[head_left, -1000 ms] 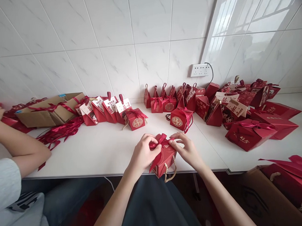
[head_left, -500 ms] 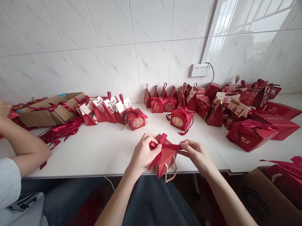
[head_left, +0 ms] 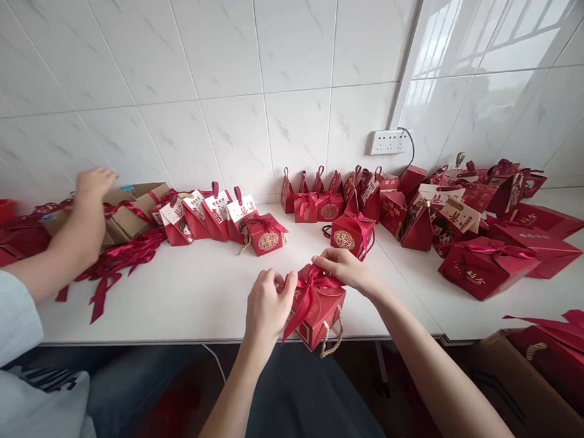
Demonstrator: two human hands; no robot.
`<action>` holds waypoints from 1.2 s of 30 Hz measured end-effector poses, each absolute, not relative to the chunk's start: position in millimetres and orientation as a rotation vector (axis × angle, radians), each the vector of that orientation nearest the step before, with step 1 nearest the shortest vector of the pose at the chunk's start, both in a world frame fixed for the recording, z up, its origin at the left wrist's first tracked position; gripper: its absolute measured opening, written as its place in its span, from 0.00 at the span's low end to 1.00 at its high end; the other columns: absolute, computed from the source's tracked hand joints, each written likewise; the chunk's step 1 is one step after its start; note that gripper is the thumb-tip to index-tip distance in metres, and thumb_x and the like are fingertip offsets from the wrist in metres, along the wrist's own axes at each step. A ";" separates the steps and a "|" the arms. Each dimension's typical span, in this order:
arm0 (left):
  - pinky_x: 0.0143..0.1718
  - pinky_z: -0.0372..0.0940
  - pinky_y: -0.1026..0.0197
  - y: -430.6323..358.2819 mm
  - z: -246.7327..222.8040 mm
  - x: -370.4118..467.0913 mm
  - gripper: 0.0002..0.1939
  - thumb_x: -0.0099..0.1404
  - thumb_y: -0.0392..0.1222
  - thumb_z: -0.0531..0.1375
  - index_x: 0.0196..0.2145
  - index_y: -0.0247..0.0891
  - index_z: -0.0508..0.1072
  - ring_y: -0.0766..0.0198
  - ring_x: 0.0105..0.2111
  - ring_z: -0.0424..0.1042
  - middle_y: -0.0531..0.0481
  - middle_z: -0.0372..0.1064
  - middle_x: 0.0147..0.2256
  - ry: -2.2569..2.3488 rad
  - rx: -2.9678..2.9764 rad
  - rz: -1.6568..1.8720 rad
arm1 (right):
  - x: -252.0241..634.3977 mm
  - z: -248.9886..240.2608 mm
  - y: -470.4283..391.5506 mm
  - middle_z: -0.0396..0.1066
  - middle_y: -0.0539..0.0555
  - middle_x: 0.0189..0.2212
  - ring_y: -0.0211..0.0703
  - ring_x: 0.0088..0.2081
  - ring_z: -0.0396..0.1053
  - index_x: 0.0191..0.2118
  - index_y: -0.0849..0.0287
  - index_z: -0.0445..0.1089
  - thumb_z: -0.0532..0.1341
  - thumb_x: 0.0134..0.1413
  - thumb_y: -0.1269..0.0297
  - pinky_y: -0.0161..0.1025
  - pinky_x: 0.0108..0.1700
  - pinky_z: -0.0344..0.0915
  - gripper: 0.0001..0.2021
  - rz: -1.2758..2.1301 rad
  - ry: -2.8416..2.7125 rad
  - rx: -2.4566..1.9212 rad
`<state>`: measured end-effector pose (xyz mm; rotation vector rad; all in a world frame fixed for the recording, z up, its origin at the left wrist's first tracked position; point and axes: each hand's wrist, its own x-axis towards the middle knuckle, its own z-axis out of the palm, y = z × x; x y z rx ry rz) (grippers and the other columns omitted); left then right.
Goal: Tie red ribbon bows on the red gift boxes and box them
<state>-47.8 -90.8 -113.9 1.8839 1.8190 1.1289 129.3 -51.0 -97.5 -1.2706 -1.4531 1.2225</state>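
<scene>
A red gift box with gold rope handles sits at the table's front edge, its near corner jutting past it. Across its top a dark red ribbon is looped in a bow, with one tail hanging down the near left side. My left hand is closed on the ribbon at the bow's left. From the far right, my right hand reaches over the box top, its thumb and fingers closed on the ribbon there. The fingertips of both hands partly cover the bow.
Finished-looking red boxes and tagged ones line the wall side. More large red boxes are piled at right. A cardboard box and loose ribbons lie at left, beneath a co-worker's arm. A power strip hangs on the wall.
My right hand has moved left and away from me, from the outstretched ribbon end to the bow. My left hand has shifted slightly left. The co-worker's arm has swung over the cardboard box.
</scene>
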 end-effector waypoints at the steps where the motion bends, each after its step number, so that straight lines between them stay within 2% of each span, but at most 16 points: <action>1: 0.31 0.61 0.58 -91.6 -114.0 -47.8 0.18 0.62 0.52 0.51 0.20 0.42 0.54 0.61 0.26 0.65 0.52 0.62 0.24 1.817 1.898 1.116 | 127.6 -98.7 -52.5 0.61 0.45 0.16 0.32 0.20 0.54 0.20 0.61 0.65 0.70 0.35 0.51 0.33 0.24 0.50 0.19 1.232 -1.427 -1.251; 5: 0.26 0.58 0.62 -101.9 -118.7 -46.0 0.15 0.63 0.46 0.51 0.21 0.41 0.54 0.64 0.23 0.62 0.54 0.60 0.23 1.804 1.876 1.202 | 124.1 -107.7 -62.3 0.62 0.45 0.18 0.32 0.21 0.56 0.22 0.59 0.63 0.68 0.34 0.45 0.33 0.24 0.51 0.22 1.272 -1.271 -1.154; 11: 0.32 0.60 0.61 -122.0 -131.1 -39.2 0.13 0.67 0.44 0.50 0.25 0.41 0.56 0.63 0.30 0.64 0.52 0.61 0.28 1.801 1.862 1.513 | 124.2 -122.5 -76.3 0.65 0.47 0.21 0.34 0.22 0.61 0.24 0.59 0.63 0.68 0.35 0.43 0.34 0.27 0.58 0.23 1.330 -1.083 -1.037; 15: 0.30 0.60 0.62 -118.7 -144.0 -37.8 0.11 0.66 0.40 0.51 0.26 0.41 0.56 0.64 0.29 0.63 0.52 0.60 0.27 1.756 1.846 1.670 | 126.7 -131.2 -75.3 0.62 0.46 0.19 0.33 0.21 0.60 0.22 0.59 0.62 0.67 0.35 0.42 0.34 0.26 0.58 0.24 1.309 -1.035 -1.025; 19: 0.31 0.62 0.61 -112.3 -152.0 -41.1 0.07 0.65 0.38 0.50 0.28 0.41 0.62 0.63 0.29 0.64 0.51 0.61 0.28 1.704 1.866 1.704 | 132.2 -135.8 -73.8 0.63 0.49 0.20 0.37 0.23 0.61 0.22 0.59 0.64 0.66 0.35 0.41 0.38 0.29 0.61 0.24 1.173 -1.040 -1.085; 23: 0.35 0.65 0.58 -107.4 -147.1 -47.5 0.02 0.62 0.39 0.55 0.31 0.40 0.63 0.62 0.33 0.66 0.50 0.64 0.31 1.609 1.836 1.624 | 129.1 -122.5 -90.3 0.69 0.55 0.35 0.47 0.38 0.66 0.32 0.58 0.68 0.68 0.39 0.48 0.44 0.41 0.63 0.20 0.838 -1.143 -1.153; 26: 0.42 0.65 0.56 -101.9 -139.2 -51.9 0.08 0.57 0.37 0.59 0.36 0.40 0.65 0.59 0.40 0.68 0.48 0.65 0.37 1.470 1.882 1.613 | 114.8 -105.9 -110.0 0.67 0.58 0.42 0.51 0.47 0.65 0.40 0.55 0.69 0.65 0.49 0.58 0.50 0.49 0.62 0.13 0.468 -1.670 -1.077; 28: 0.46 0.64 0.55 -97.8 -134.3 -54.0 0.09 0.58 0.33 0.56 0.38 0.41 0.68 0.59 0.45 0.67 0.48 0.66 0.40 1.342 1.983 1.514 | 102.9 -99.0 -119.0 0.67 0.60 0.44 0.53 0.47 0.65 0.44 0.57 0.69 0.63 0.52 0.65 0.53 0.50 0.62 0.12 0.249 -1.931 -1.069; 31: 0.45 0.65 0.57 -94.2 -129.2 -56.0 0.12 0.59 0.30 0.52 0.37 0.42 0.69 0.60 0.44 0.68 0.49 0.67 0.40 1.223 1.999 1.311 | 90.3 -98.4 -123.3 0.69 0.60 0.41 0.50 0.42 0.68 0.46 0.60 0.68 0.58 0.54 0.73 0.52 0.48 0.63 0.13 0.078 -2.100 -1.126; 36: 0.44 0.65 0.59 -94.5 -127.4 -57.9 0.08 0.60 0.34 0.55 0.38 0.41 0.69 0.60 0.43 0.70 0.49 0.68 0.40 1.102 1.810 1.198 | 87.7 -106.2 -120.9 0.70 0.59 0.40 0.48 0.39 0.68 0.43 0.61 0.69 0.54 0.57 0.75 0.49 0.45 0.64 0.10 0.002 -2.116 -1.136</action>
